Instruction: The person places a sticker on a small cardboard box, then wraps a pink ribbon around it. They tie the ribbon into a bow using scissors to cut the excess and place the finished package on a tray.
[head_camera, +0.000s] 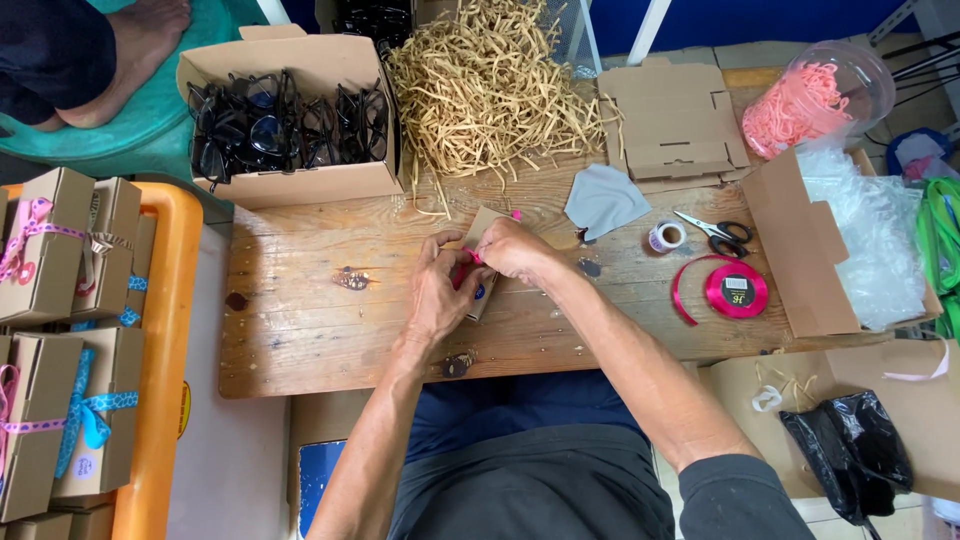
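Both hands are working at the centre of the wooden counter (300, 330). The left hand (437, 300) has its grip closed on the small cardboard box (484, 226), fingers curled round its near side, while the right hand (515, 248) pinches a pink ribbon (474, 257) tight against the box. At eleven o'clock from the hands sits an open carton of black glasses (285, 128); at twelve o'clock, a heap of tan paper shred (490, 90). Out at three o'clock lie a grey cloth (603, 200), a small tape roll (666, 236), scissors (720, 232) and a spool of pink ribbon (736, 290). Far off at nine o'clock, ribbon-tied boxes (60, 330) stand stacked in an orange tray (165, 400).
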